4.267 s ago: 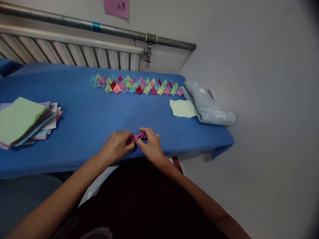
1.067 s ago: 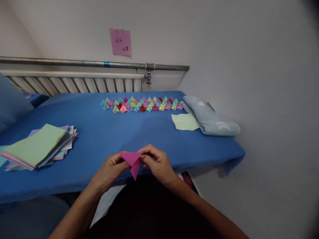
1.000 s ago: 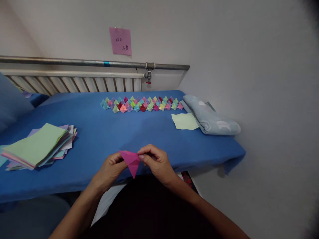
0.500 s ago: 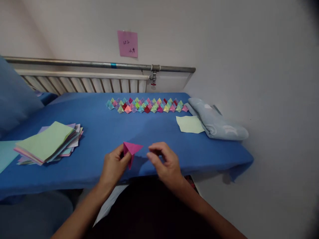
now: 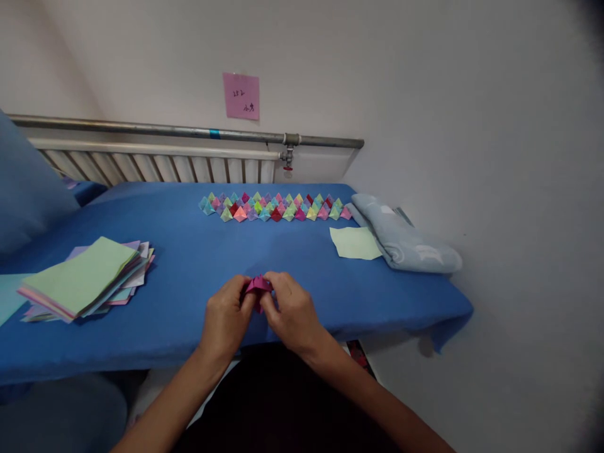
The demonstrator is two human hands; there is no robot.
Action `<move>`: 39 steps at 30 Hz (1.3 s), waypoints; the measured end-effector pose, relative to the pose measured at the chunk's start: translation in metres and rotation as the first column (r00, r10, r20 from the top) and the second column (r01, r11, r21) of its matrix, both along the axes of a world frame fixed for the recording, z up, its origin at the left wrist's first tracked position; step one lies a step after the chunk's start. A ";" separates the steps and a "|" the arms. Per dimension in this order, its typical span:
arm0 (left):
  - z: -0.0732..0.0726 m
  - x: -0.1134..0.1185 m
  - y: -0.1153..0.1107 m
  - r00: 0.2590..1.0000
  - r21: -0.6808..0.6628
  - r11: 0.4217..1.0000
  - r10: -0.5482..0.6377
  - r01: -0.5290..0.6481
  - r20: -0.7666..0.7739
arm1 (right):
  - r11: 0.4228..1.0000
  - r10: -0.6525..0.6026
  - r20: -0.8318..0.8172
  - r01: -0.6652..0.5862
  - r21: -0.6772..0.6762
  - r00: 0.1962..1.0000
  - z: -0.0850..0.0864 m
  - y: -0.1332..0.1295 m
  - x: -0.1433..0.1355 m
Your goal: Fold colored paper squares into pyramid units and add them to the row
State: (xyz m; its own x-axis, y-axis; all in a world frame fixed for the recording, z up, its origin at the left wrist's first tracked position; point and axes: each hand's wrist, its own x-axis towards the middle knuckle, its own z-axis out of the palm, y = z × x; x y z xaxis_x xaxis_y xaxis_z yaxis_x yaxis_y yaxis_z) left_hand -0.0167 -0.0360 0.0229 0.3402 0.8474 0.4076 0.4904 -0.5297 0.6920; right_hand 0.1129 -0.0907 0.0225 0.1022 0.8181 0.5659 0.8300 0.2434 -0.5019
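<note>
Over the near edge of the table spread with smooth blue cloth (image 5: 189, 251), a small piece of folded magenta paper (image 5: 259, 284) sits between the fingertips; whether it touches the cloth cannot be told. The left hand (image 5: 227, 314) pinches its left side between thumb and curled fingers, and the right hand (image 5: 293, 311) grips the right side likewise. Small creases like these probably call for even pressure from both thumbs, with points lined up before each fold is pressed, since thin paper tends to crumple when squeezed unevenly. Toward the table's left end lie a loose stack of flat, pastel paper sheets (image 5: 85, 277), pale green on top, and a flat turquoise paper sheet (image 5: 10, 296). Toward its right end, a slightly wavy pale green sheet (image 5: 356, 243) lies against a soft, rolled grey-blue blanket (image 5: 410, 242). Along the table's far edge run rows of pointed, multicoloured folded-paper units (image 5: 276, 214), crisp and faceted. Beyond that edge stands a ribbed white radiator (image 5: 189, 168) under a dull metal pipe (image 5: 155, 130).
</note>
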 end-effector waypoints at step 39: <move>0.016 -0.032 -0.012 0.898 -0.394 0.839 -0.225 0.376 0.378 | 0.960 0.192 -0.870 -0.271 0.071 0.454 -0.009 -0.010 -0.004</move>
State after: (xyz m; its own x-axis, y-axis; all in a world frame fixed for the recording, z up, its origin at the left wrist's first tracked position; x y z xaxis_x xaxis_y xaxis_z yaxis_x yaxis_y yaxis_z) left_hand -0.0484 -0.0482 0.0387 0.5311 0.8363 0.1362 0.0830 -0.2113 0.9739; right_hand 0.1087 -0.1006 0.0138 0.3053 0.9202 0.2450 -0.1147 0.2910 -0.9498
